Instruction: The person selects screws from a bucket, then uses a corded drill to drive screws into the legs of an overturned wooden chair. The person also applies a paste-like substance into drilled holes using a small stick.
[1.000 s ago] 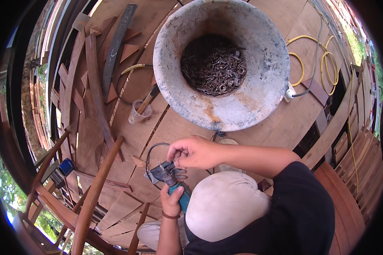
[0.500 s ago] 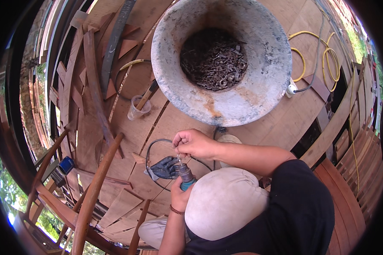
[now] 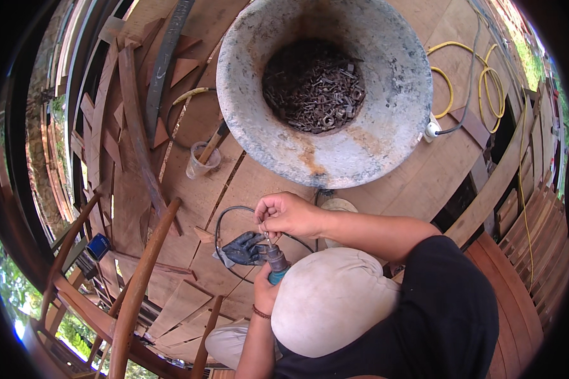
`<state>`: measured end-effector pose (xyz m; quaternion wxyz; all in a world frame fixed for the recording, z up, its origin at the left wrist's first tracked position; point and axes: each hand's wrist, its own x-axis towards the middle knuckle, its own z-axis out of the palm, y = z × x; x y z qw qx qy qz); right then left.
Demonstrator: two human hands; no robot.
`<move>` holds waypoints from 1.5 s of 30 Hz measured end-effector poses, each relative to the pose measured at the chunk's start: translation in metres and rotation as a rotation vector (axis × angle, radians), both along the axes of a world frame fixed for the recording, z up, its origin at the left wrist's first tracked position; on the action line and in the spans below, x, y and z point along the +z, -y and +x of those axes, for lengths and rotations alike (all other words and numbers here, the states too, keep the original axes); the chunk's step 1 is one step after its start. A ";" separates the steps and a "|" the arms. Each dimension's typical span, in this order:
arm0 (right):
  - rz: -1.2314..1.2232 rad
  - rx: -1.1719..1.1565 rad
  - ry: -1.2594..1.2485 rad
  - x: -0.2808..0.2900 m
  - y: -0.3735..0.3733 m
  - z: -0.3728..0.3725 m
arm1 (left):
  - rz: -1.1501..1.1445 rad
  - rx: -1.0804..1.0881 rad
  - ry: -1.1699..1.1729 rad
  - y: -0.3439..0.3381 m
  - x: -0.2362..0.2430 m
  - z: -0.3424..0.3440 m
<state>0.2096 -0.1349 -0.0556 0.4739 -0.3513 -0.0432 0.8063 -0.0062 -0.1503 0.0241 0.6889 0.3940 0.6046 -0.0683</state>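
My left hand [image 3: 267,294] wraps round the teal body of a power tool [image 3: 275,260], its grey metal nose pointing up and away from me. My right hand [image 3: 287,213] pinches a thin metal bit [image 3: 269,239] just above that nose. The bit's lower end meets the tip of the tool; how deep it sits I cannot tell. Beside the tool, on the wooden boards, lies a dark work glove [image 3: 243,249]. A black cord [image 3: 219,221] curves around the glove. My bent knee in pale trousers hides the tool's lower part.
A large grey stone-like basin [image 3: 373,148] full of rusty bolts and metal scraps stands ahead. Left of it are a clear plastic cup [image 3: 202,165] with a wooden-handled tool, wood offcuts and a wooden chair frame [image 3: 146,275]. A yellow cable [image 3: 494,82] coils at the right.
The view has shifted slightly, so the basin appears a little farther left. Both hands keep nearly the same pose at the tool's nose, with the right fingers still on the bit.
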 end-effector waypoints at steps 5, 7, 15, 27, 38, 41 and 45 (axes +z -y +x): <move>0.065 0.045 -0.011 -0.004 0.001 0.004 | -0.059 0.060 -0.009 0.000 0.007 0.005; 0.097 0.066 -0.016 -0.007 0.000 0.005 | -0.049 0.075 0.029 0.000 0.008 0.004; 0.151 0.035 -0.046 -0.003 -0.003 0.010 | -0.020 0.027 0.025 -0.004 0.001 -0.003; 0.241 0.082 -0.071 -0.003 -0.003 0.013 | 0.000 0.030 0.036 -0.001 0.005 0.000; 0.270 0.096 -0.050 0.002 -0.007 0.005 | 0.063 0.034 0.000 0.002 0.001 -0.004; 0.332 0.099 0.054 0.004 -0.005 -0.005 | 0.098 0.074 0.073 0.002 -0.001 -0.009; 0.355 0.084 0.099 0.004 -0.006 -0.015 | 0.114 0.063 0.091 0.004 -0.006 -0.019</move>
